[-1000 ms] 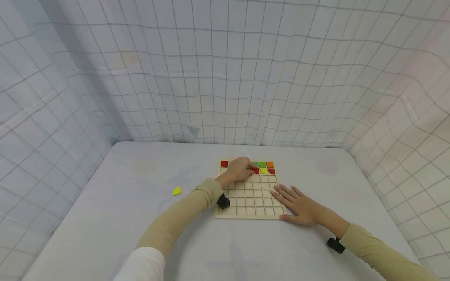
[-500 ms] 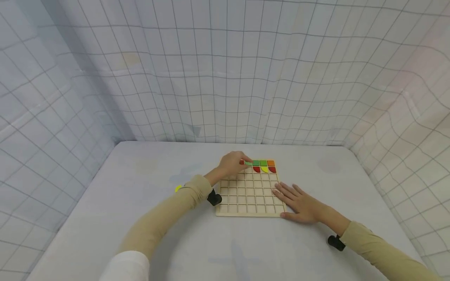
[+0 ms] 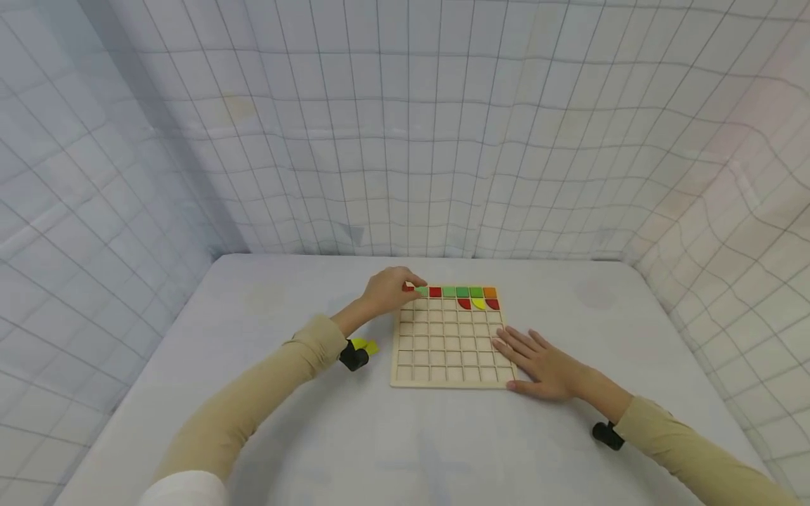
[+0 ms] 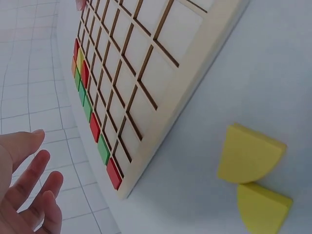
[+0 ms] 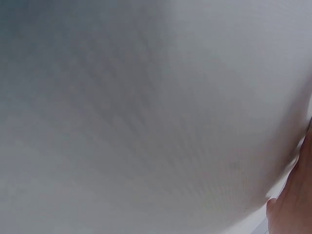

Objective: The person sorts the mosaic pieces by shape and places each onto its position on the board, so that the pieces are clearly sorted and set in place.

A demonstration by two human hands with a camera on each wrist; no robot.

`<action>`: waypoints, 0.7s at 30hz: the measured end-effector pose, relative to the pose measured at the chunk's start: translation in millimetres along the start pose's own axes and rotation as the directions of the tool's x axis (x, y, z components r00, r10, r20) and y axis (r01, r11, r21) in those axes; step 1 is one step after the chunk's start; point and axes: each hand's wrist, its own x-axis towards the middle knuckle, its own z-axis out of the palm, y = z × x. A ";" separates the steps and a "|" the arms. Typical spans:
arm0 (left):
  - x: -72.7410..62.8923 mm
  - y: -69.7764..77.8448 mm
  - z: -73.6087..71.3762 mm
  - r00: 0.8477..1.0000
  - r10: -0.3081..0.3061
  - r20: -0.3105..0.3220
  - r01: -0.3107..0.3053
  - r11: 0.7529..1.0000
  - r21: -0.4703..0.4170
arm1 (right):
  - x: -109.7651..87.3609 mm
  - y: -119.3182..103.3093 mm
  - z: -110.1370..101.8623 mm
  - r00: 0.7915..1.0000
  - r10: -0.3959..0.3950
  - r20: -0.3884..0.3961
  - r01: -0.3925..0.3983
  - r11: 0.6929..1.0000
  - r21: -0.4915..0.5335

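Observation:
A wooden grid board (image 3: 449,384) lies on the white table. Red, green and orange square tiles (image 3: 463,292) line its far row. Red and yellow quarter-circle tiles (image 3: 479,304) sit at the right end of the second row. My left hand (image 3: 386,289) hovers by the board's far left corner, fingers loosely bent; in the left wrist view nothing is between them. Spread flat, my right hand (image 3: 544,369) rests with its fingertips on the board's right edge. Two yellow quarter-circle tiles (image 4: 251,153) lie left of the board, touching each other.
A black wrist camera (image 3: 354,356) partly covers the yellow tiles in the head view. Another camera (image 3: 607,436) is under the right wrist. White grid-patterned curtains (image 3: 405,140) stand behind and beside the table (image 3: 405,450).
My left hand has moved left from over the far rows to the board's far left corner, uncovering more tiles. My right hand stays in place.

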 end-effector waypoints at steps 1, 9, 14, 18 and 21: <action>-2.7 -2.1 -1.8 1.000 -0.003 0.000 0.003 1.000 0.004 | -0.5 0.1 0.8 1.000 -0.002 -0.005 0.003 1.000 0.003; -26.0 -19.1 -20.5 1.000 -0.011 -0.028 0.013 0.998 0.055 | 0.3 0.3 -2.5 1.000 0.011 0.014 -0.011 1.000 0.002; -38.3 -27.7 -25.7 1.000 -0.016 -0.007 0.016 0.998 0.061 | 0.1 -1.8 -7.1 0.998 0.032 0.054 -0.032 0.999 0.004; -48.8 -35.7 -23.7 0.999 0.004 0.049 -0.005 0.999 0.037 | -1.0 -3.5 -6.1 0.998 0.038 0.049 -0.038 0.999 0.002; -57.6 -43.0 -23.4 0.992 0.034 0.121 -0.036 0.999 0.008 | -1.1 -4.1 -4.6 0.999 0.030 0.043 -0.030 1.000 0.001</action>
